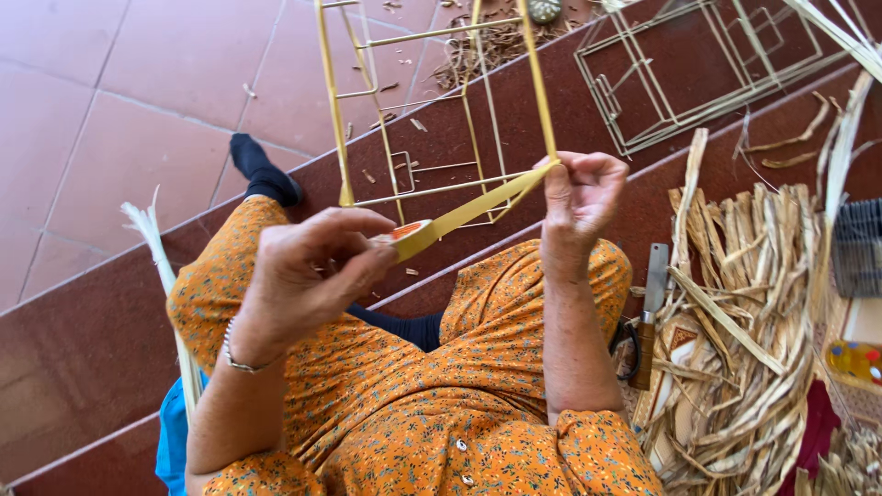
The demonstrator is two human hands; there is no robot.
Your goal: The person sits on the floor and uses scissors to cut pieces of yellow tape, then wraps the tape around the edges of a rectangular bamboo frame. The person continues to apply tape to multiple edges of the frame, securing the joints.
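My left hand (pixel 308 266) grips a small roll of tan tape (pixel 411 231), and a strip of tape (pixel 473 209) runs tight from it up to the right. My right hand (pixel 579 197) pinches the far end of that strip against the corner of a yellow wire frame (pixel 441 110) held upright over my lap. The lower frame bars are bare metal and the side bars look wrapped in yellow. Orange flowered cloth covers my knees below both hands.
A second bare wire frame (pixel 698 69) lies flat on the dark red step at upper right. A heap of dried plant strips (pixel 744 331) lies at the right, with a knife (pixel 650 308) beside it. Scraps (pixel 487 41) litter the floor beyond the frame.
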